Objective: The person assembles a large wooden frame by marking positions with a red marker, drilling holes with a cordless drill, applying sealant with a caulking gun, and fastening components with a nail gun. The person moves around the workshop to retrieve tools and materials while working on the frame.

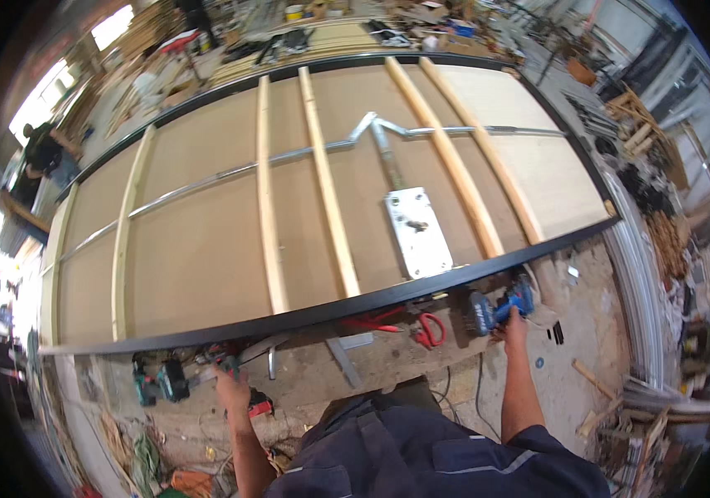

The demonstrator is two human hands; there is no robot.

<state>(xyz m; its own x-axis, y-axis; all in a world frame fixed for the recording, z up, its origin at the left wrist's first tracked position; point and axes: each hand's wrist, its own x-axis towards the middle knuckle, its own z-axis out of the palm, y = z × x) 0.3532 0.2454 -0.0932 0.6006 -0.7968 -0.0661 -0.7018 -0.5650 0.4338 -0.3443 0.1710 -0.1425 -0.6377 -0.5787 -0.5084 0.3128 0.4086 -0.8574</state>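
Note:
My left hand (232,392) is closed round a red and black cordless drill (227,363) at the near edge of a long framed panel. My right hand (512,329) grips a blue cordless drill (521,297) near the panel's right front. The panel has a black frame (288,323), pale wooden slats (328,183) laid across it and a bent metal rod (197,184) running lengthwise under them. A silvery metal plate (423,245) is joined to a metal bar right of the middle.
Teal cordless tools (172,380) lie left of my left hand. Red-handled pliers (430,330) and a metal angle piece (343,362) lie between my hands. Another person (49,153) stands beyond the far left corner. Metal profiles (641,274) are stacked at the right.

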